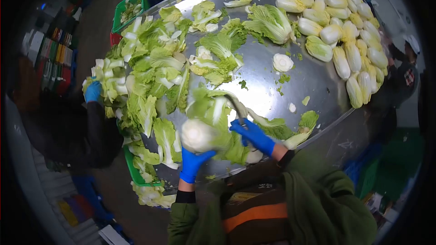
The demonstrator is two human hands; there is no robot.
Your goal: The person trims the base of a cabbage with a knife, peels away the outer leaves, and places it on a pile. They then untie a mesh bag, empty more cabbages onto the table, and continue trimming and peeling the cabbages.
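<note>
My left hand [194, 162], in a blue glove, is wrapped round the lower side of a napa cabbage [198, 135] with its pale cut base toward the camera. In my right hand [252, 135], also blue-gloved, is the handle of a knife [237, 107] whose curved dark blade points up and away over the leaves. The cabbage and the leaves by it are blurred by motion. Loose leaves [277, 128] lie right of my right hand, near the table's front edge. A round cut base [283, 62] rests farther back on the metal table [259, 90].
Trimmed cabbages [345, 36] are piled at the back right. Loose leaves [154, 70] cover the table's left side. A co-worker's gloved hand [93, 91] touches leaves at the far left. Green crates [128, 11] stand beyond the edge. Another person [408, 70] is at the right.
</note>
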